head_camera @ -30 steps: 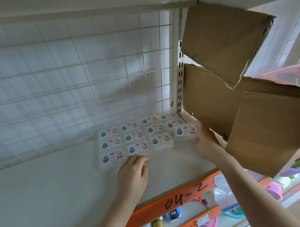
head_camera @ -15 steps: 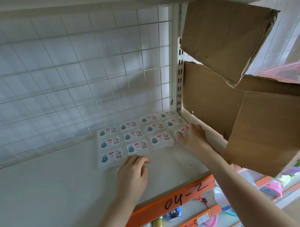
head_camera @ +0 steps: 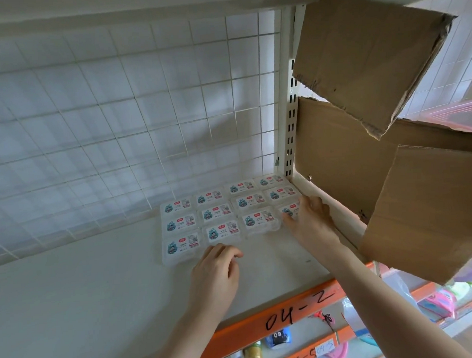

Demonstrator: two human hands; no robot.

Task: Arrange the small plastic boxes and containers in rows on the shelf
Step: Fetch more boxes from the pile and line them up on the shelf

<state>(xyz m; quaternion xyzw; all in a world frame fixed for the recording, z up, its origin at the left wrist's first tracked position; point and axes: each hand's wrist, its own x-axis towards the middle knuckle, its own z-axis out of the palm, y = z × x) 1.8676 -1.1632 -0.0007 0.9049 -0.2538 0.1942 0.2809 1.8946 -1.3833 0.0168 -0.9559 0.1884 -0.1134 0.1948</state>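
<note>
Right, starting on the left: a white shelf [head_camera: 73, 305] backed by a wire grid panel [head_camera: 120, 116], and toward its back right corner sit the small plastic boxes [head_camera: 217, 214], laid flat in three rows of four, labels up, edges touching or nearly so. The left hand [head_camera: 215, 273] rests knuckles-up on the shelf just in front of the nearest row, fingers loosely curled under, holding nothing; whether the fingertips touch a box I cannot tell. Moving right, the right hand [head_camera: 310, 221] lies over the front right box [head_camera: 289, 210], fingers spread and fairly straight, pressing on it rather than gripping. Beyond that, the slotted upright [head_camera: 290, 123], then a torn cardboard carton [head_camera: 389, 160]. Along the shelf's front, an orange beam [head_camera: 261, 328] marked 04-2.
</note>
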